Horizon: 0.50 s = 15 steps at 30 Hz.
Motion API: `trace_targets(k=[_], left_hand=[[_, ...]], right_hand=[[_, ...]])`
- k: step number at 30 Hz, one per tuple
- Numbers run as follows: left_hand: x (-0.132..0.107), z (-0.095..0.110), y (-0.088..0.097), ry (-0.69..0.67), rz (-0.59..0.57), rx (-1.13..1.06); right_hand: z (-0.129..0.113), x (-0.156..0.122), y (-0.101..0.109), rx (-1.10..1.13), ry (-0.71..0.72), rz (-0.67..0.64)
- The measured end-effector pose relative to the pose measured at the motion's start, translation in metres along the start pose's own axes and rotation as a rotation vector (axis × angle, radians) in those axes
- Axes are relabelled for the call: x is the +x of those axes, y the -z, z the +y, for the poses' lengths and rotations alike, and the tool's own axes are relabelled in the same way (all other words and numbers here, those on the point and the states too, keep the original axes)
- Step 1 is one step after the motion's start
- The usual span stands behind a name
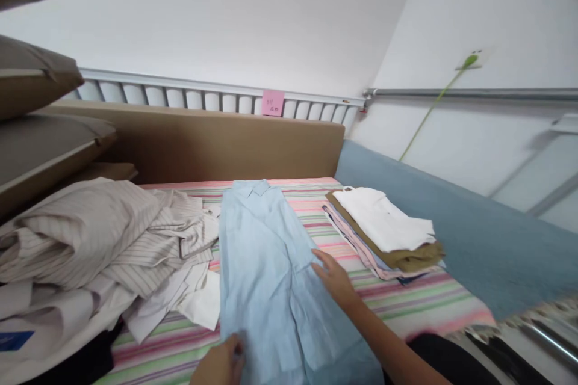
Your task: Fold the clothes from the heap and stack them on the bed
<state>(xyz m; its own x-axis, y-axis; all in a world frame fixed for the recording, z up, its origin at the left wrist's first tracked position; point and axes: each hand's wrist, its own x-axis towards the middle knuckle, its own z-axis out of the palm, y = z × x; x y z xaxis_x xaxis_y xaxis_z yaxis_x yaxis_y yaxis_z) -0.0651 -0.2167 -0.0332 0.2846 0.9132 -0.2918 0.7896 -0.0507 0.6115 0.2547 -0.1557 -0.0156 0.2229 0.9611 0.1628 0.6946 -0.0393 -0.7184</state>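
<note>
A light blue collared shirt (257,264) lies lengthwise in front of me, its collar at the far end and its lower part running out of view at the bottom. My left hand (219,364) is at the shirt's lower left edge, its fingers curled against the cloth and partly cut off by the frame. On the right side of the shirt, my right hand (334,277) touches the cloth with its fingers apart. A long fold runs down the shirt's middle, with one layer lying over another on the right.
To the left lies a heap of rumpled striped clothes (108,228) and white garments (198,301). A folded stack topped by a white garment (383,219) sits to the right on the striped sheet (433,301). Brown cushions (45,144) are piled at far left; a blue side panel (428,222) borders the right.
</note>
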Motion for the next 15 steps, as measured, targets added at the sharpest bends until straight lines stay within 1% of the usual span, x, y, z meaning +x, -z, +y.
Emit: trace_targets(k=[2,3,4,5,7,8,9,11,12,13,15], left_hand=[[-0.004,-0.007,0.010,0.016,-0.013,-0.059],[-0.006,-0.012,0.013,0.046,-0.010,-0.103],[-0.009,-0.018,0.014,0.089,0.021,-0.143],[-0.012,-0.024,0.014,0.142,0.085,-0.183],[-0.024,-0.032,0.009,0.237,0.235,-0.286],[-0.031,-0.033,0.004,0.274,0.295,-0.353],[-0.038,-0.032,-0.003,0.304,0.330,-0.420],[-0.051,-0.022,-0.019,0.339,0.348,-0.511],[-0.056,-0.015,-0.026,0.343,0.353,-0.508],[-0.060,-0.007,-0.032,0.344,0.361,-0.480],[-0.064,0.004,-0.039,0.326,0.373,-0.401]], right_hand=[[0.036,-0.026,0.031,0.164,-0.226,0.049],[0.051,-0.038,0.042,0.254,-0.310,0.052],[0.063,-0.048,0.050,0.338,-0.371,0.041],[0.071,-0.057,0.055,0.410,-0.414,0.025],[0.082,-0.069,0.059,0.513,-0.455,-0.018],[0.084,-0.072,0.059,0.536,-0.460,-0.046],[0.086,-0.073,0.058,0.535,-0.461,-0.074],[0.087,-0.074,0.053,0.492,-0.453,-0.120],[0.088,-0.074,0.051,0.464,-0.450,-0.139],[0.088,-0.075,0.048,0.440,-0.446,-0.153],[0.088,-0.078,0.043,0.399,-0.438,-0.133]])
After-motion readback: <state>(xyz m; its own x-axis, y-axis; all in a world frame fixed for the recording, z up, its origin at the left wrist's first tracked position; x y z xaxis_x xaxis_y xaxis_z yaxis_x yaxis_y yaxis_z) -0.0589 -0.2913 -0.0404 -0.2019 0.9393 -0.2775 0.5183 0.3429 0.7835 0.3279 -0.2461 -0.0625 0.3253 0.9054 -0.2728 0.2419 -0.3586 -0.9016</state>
